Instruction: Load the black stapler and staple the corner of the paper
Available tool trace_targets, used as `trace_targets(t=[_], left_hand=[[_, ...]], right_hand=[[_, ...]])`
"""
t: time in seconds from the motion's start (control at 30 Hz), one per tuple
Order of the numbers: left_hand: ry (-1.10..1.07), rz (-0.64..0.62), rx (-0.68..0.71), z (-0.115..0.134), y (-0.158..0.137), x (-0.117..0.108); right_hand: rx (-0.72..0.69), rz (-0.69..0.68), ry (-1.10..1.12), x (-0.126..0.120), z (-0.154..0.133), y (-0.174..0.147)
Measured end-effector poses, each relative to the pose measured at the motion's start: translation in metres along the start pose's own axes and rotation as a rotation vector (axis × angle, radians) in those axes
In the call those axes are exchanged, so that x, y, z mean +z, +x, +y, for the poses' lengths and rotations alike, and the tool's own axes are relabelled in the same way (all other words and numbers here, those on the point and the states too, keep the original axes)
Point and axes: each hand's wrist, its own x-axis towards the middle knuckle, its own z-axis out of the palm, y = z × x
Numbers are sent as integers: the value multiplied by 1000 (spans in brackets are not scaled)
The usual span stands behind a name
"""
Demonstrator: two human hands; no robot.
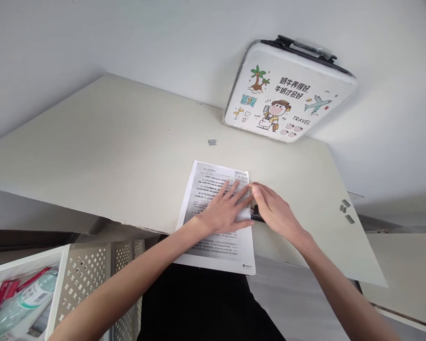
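- Pale wall [138,42] rises behind the whole scene; at our lower left stands a white perforated basket [87,272] with a clear bottle [33,293] and red packets inside.
- Across the middle we have an off-white tabletop [92,142], its left end tapering in our view.
- Near its back lie small grey pieces [212,142]; to their right a white suitcase [287,94], printed with cartoons, stands against the wall.
- Further right, more grey pieces [348,218] lie near the tabletop's right edge.
- The tabletop runs well out to the left of our printed sheet [213,246], whose bottom overhangs the worn front edge above our black clothing; the right edge slopes away beyond our right hand [275,208].
- Our left hand [225,208] lies flat on the sheet, fingers fanned, gripping nothing.
- Our right hand curls over a mostly hidden black tool [256,213] at the sheet's right edge; we cannot tell whether it grasps it.
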Motion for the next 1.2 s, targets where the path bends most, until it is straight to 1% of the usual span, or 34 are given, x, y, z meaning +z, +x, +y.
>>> trace_targets(t=[0.53, 0.7, 0.97, 1.2], left_hand=[[-24, -26, 17, -1, 3, -4], [-42, -3, 26, -2, 3, -1], [-42, 9, 27, -1, 2, 0], [-54, 4, 30, -1, 2, -1]], right_hand=[[-53, 30, -81, 8, 4, 1], [-38, 17, -86, 8, 4, 2], [-16, 16, 0, 5, 4, 1], [-27, -1, -68, 8, 2, 2]])
